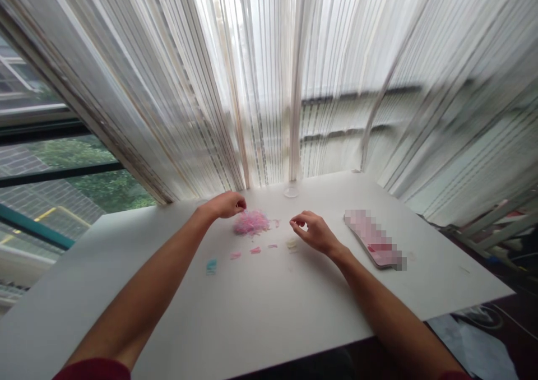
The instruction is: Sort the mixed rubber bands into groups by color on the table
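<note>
A small heap of thin pink, white and blue strands (251, 222) lies near the far middle of a white table (260, 307). My left hand (227, 204) rests just left of the heap, fingers curled shut in a pinch at its edge; what it holds is too small to name. To the right of the heap my right hand (313, 231) hovers with its fingers curled and thumb and forefinger pinched. In a row in front lie small pink bits (255, 250), a pale yellow bit (291, 244) and a blue bit (211, 265).
A flat pink and white object (374, 239), blurred out, lies at the right of the table. Striped sheer curtains (269, 77) hang behind, over a window. A clear round base (291, 191) stands at the back edge. Clutter sits on the floor at right.
</note>
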The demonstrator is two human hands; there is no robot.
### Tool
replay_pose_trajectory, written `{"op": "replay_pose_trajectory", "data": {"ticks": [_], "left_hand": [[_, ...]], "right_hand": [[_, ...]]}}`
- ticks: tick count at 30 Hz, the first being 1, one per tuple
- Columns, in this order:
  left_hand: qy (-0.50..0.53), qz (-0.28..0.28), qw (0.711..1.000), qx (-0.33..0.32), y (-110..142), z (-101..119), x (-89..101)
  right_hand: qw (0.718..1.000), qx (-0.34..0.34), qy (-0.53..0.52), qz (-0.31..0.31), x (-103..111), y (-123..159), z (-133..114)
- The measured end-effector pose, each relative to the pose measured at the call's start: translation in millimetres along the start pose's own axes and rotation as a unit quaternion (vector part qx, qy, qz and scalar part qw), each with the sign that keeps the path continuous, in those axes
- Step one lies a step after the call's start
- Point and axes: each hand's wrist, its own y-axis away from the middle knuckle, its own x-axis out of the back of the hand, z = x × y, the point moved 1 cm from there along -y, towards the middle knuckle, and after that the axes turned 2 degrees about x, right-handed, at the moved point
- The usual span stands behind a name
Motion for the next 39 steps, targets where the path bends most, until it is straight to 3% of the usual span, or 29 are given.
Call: {"op": "replay_pose_trajectory", "data": {"ticks": [14,39], "left_hand": [[0.055,0.011,0.998,-0.021,-1.5,-5.9,-14.1],[0.056,0.031,0.998,-0.028,-3.2,0.4,-14.9]], "right_hand": [[1.000,0.002,0.007,-0.012,-1.1,1.9,3.5],[1.000,0.000,0.007,-0.015,-2.0,1.9,4.2]]}}
